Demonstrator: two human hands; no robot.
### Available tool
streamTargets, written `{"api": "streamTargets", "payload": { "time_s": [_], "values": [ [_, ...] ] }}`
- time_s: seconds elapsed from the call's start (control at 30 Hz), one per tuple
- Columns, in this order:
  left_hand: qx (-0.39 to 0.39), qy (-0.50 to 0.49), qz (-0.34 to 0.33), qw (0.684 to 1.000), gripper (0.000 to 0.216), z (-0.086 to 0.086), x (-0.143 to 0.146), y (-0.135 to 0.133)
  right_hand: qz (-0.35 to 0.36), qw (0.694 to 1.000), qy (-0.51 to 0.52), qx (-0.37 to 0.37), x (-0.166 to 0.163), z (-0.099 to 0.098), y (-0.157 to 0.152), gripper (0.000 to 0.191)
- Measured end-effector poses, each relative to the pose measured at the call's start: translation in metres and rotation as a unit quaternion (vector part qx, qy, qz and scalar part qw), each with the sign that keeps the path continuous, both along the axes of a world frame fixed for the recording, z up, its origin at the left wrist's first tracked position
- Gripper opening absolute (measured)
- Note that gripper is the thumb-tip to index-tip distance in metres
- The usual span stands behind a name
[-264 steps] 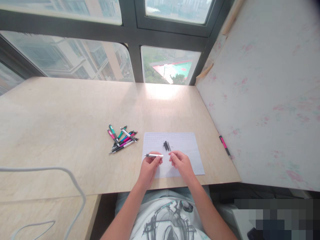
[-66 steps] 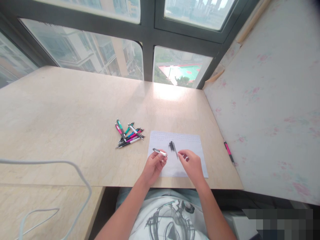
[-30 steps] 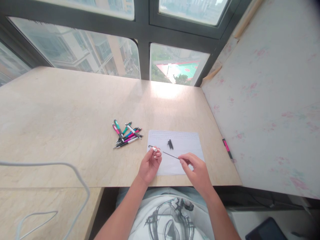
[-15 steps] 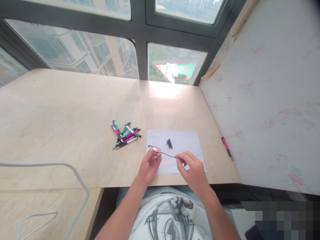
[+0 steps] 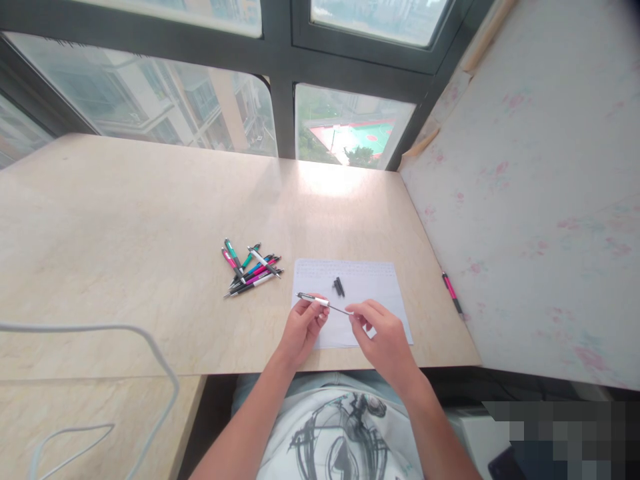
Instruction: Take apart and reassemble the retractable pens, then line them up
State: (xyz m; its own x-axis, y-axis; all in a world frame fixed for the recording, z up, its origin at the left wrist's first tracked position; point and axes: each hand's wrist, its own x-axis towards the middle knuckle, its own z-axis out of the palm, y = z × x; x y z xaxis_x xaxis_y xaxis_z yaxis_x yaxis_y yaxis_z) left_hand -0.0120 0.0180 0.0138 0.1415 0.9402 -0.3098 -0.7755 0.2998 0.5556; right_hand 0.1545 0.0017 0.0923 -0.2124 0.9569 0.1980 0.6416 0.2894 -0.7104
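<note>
My left hand (image 5: 304,327) pinches a white pen barrel (image 5: 313,299) above the near edge of a white sheet of paper (image 5: 373,287). My right hand (image 5: 383,333) pinches the end of a thin dark refill (image 5: 339,309) whose other end goes into the barrel. Small black pen parts (image 5: 339,287) lie on the sheet just beyond my hands.
A heap of several coloured pens (image 5: 250,268) lies on the beige table (image 5: 125,220) left of the sheet. A pink pen (image 5: 451,291) rests by the right wall panel. A white cable (image 5: 100,373) loops at the lower left. Windows run behind the table.
My right hand picked the refill up from the sheet and has pushed it leftwards into the barrel in my left hand. Less of the refill shows than half a second ago.
</note>
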Motion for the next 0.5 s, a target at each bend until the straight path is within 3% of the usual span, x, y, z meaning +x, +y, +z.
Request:
{"api": "streamTargets", "payload": {
  "time_s": [0.2,0.33,0.5],
  "values": [
    [0.0,0.029,-0.024,0.999,0.016,0.002,0.001,-0.001,-0.053,0.995,0.079,-0.04,0.003,-0.009,0.007,0.019],
    [-0.005,0.023,-0.021,0.999,0.018,0.001,0.0,-0.001,-0.052,0.987,0.124,-0.086,0.001,-0.017,0.009,0.022],
    [-0.014,-0.011,0.002,1.0,0.016,-0.004,-0.002,0.001,-0.037,0.96,0.223,-0.163,0.005,-0.037,0.016,0.04]
  ]
}}
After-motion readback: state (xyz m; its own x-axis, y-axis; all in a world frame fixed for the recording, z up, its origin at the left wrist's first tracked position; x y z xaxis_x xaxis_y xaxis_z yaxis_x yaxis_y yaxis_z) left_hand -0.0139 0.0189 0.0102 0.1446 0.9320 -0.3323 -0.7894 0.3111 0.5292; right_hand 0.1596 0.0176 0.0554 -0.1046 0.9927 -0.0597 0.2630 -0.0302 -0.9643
